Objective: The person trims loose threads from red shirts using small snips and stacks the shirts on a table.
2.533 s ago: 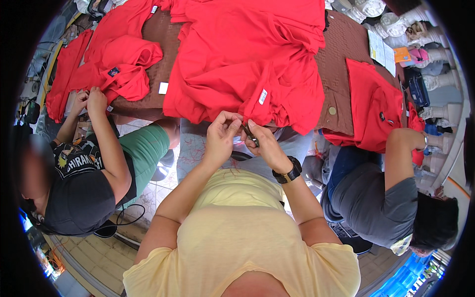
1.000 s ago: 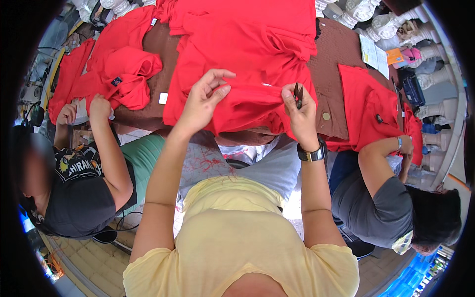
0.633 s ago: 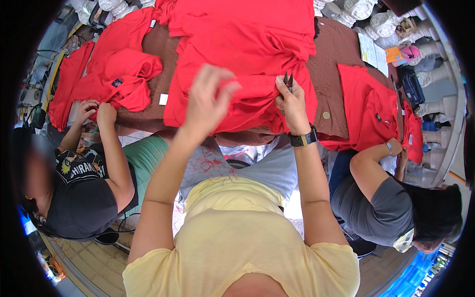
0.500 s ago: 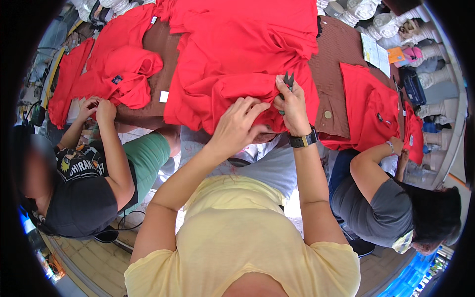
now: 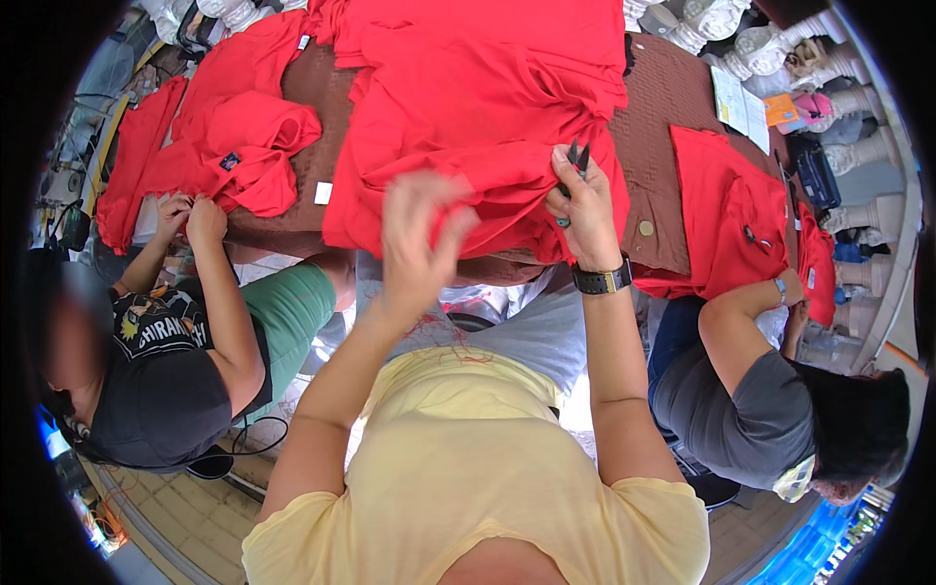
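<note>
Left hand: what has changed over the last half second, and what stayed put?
The left hand has lifted off the red garment and now hangs blurred above its edge, holding nothing. The right hand still grips the dark snips against the garment.

The person wore a pale yellow short-sleeved cotton T-shirt (image 5: 468, 468), light grey trousers (image 5: 526, 327), and a black wristwatch with a gold-edged case (image 5: 602, 281) on the right wrist.
</note>
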Demonstrator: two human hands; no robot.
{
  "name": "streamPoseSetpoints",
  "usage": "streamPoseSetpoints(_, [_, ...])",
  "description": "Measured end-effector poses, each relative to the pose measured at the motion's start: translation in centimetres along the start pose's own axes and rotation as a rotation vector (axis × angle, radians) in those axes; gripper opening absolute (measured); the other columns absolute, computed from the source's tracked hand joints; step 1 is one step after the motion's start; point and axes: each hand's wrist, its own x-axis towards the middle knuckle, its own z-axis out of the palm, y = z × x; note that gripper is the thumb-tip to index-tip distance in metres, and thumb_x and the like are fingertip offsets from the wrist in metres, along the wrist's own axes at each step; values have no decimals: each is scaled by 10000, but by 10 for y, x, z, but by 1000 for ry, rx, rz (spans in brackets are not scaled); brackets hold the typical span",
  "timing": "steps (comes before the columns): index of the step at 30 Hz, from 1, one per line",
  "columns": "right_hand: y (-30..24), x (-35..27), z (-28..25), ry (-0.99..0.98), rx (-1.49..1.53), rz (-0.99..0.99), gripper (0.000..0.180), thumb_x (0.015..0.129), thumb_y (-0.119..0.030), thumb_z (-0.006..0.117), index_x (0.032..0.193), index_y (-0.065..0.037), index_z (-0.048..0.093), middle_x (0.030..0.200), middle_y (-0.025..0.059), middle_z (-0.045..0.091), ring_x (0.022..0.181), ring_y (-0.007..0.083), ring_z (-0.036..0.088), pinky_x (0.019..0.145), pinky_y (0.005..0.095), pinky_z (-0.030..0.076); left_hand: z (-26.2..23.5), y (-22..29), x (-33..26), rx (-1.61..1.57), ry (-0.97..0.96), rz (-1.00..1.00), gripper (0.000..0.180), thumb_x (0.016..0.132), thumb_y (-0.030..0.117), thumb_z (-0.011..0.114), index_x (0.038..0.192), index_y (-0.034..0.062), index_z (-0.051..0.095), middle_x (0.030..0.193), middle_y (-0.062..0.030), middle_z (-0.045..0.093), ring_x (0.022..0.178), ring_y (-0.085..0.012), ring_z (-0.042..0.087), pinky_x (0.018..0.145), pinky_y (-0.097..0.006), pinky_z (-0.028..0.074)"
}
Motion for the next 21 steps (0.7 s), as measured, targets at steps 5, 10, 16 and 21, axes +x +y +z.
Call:
streamPoseSetpoints(5, [-21, -12, 20, -97, -251, -159, 148, 967, -208, 679, 985, -71, 623, 735, -83, 501, 511, -13, 349, 465, 196, 262, 4, -56, 44, -58, -261, -256, 295, 829, 186, 801, 1002, -19, 680, 904, -103, 631, 820, -216, 594, 787, -321, 479])
streamPoseSetpoints(10, [-30, -15, 21, 117, -707, -576, 143, 807, -60, 795, 847, -50, 657, 742, -43, 597, 637, 33, 463, 561, 220, 361, -19, -33, 67, 107, 120, 2, 139, 808, -18, 741, 910, -5, 648, 780, -57, 549, 662, -152, 516, 622, -307, 437])
streamPoseSetpoints(16, [-59, 1, 13, 427, -755, -812, 147, 791, -61, 791, 824, -51, 648, 704, -23, 590, 593, 57, 431, 535, 244, 358, -54, -98, 69, -64, 257, -230, 204, 797, -86, 638, 984, -3, 643, 756, -46, 568, 667, -132, 550, 631, -274, 458])
streamPoseSetpoints(21, [-43, -14, 82, -49, -839, -624, 292, 748, -143, 827, 971, -39, 669, 698, 20, 614, 555, 93, 458, 521, 269, 388, -29, -54, 76, -243, 93, -230, 246, 788, -32, 646, 1022, 30, 688, 696, 23, 401, 665, -58, 418, 587, -211, 341])
